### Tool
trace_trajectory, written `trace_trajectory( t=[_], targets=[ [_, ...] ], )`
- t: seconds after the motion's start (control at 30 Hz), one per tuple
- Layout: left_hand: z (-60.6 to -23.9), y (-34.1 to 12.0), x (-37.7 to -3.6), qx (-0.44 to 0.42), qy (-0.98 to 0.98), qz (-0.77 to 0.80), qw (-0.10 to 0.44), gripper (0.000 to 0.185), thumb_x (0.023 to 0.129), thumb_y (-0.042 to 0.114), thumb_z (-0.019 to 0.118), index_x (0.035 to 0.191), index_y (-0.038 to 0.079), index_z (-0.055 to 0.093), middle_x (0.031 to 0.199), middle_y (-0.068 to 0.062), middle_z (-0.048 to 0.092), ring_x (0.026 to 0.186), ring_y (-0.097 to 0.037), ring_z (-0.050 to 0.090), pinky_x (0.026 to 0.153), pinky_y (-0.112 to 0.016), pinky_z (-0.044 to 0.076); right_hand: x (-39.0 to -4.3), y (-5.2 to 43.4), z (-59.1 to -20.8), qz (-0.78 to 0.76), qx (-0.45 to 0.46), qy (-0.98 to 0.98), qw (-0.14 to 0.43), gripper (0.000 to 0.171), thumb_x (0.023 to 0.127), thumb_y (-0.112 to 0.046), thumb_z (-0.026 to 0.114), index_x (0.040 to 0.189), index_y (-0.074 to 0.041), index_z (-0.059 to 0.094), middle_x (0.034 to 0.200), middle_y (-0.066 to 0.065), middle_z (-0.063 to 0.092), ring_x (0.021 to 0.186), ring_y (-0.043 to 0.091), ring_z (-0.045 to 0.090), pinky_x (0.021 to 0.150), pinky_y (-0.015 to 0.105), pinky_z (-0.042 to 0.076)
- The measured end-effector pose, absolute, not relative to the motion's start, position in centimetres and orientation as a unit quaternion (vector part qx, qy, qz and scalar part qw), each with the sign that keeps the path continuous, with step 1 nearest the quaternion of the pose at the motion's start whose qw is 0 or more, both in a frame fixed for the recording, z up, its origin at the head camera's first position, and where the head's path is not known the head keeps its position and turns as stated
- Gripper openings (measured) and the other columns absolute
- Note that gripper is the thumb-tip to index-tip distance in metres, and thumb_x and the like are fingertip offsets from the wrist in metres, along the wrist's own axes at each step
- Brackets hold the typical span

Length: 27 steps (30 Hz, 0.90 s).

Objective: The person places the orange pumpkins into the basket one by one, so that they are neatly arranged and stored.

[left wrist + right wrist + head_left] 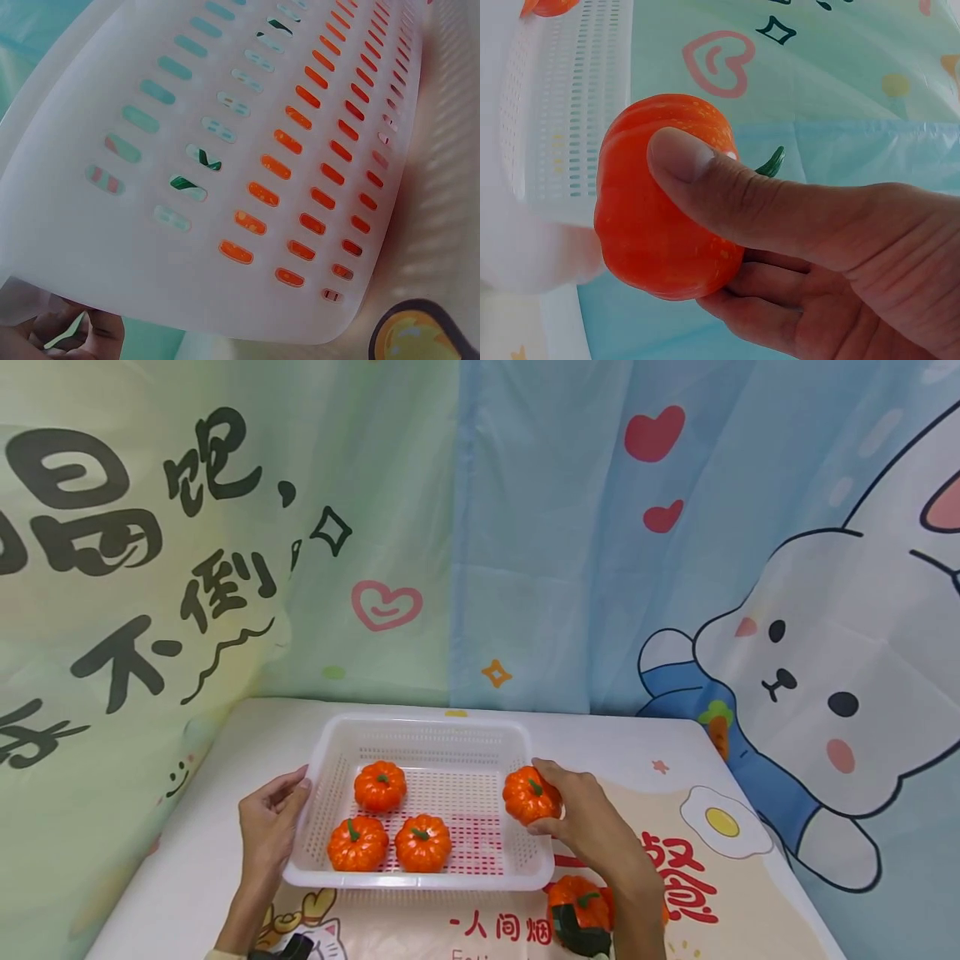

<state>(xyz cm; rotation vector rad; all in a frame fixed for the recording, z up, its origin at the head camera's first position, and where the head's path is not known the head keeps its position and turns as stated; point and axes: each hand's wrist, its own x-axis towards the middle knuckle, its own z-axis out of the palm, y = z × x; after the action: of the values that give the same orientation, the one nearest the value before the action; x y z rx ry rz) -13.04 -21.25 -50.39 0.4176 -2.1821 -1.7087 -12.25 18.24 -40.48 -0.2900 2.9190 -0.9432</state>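
Pinching grip of right hand [592, 822] round glossy ribbed pumpkin [529, 794]; left hand [272, 821] seemingly clasping perforated plastic basket [420, 882].

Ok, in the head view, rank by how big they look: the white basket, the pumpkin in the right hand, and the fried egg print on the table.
1. Basket, clearly largest.
2. Egg print.
3. Held pumpkin, partly hidden by the right hand, so its place below the egg is unsure.
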Motion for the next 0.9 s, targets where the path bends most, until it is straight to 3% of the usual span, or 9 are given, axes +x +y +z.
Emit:
trace_trajectory(
  t=[0.27, 0.9],
  targets=[
    [-50.3, -21.3, -13.0, 0.147, -0.765, -0.606, 0.16, 0.039, 0.111, 0.025, 0.065, 0.141, 0.001, 0.071, 0.137, -0.027, 0.073, 0.085, 0.005, 0.069, 0.079, -0.01, 0.059, -12.6, 17.8, -40.6, -0.306, -0.102, 0.946, 0.029, 0.084, 0.084, -0.012, 0.094, 0.159, -0.008, 0.056, 0.156, 0.012, 0.064, 0.135, 0.038, 0.059, 0.111, 0.055, 0.059],
    [-50.4, -21.4, -13.0, 0.141, -0.763, -0.61, 0.161, 0.04, 0.111, 0.027, 0.065, 0.142, 0.002, 0.071, 0.138, -0.025, 0.073, 0.087, 0.004, 0.07, 0.08, -0.012, 0.06, -13.6, 16.2, -41.1, -0.304, -0.114, 0.945, 0.025, 0.083, 0.082, -0.013, 0.096, 0.156, -0.008, 0.06, 0.151, 0.01, 0.068, 0.13, 0.034, 0.061, 0.113, 0.054, 0.058]
  ],
)
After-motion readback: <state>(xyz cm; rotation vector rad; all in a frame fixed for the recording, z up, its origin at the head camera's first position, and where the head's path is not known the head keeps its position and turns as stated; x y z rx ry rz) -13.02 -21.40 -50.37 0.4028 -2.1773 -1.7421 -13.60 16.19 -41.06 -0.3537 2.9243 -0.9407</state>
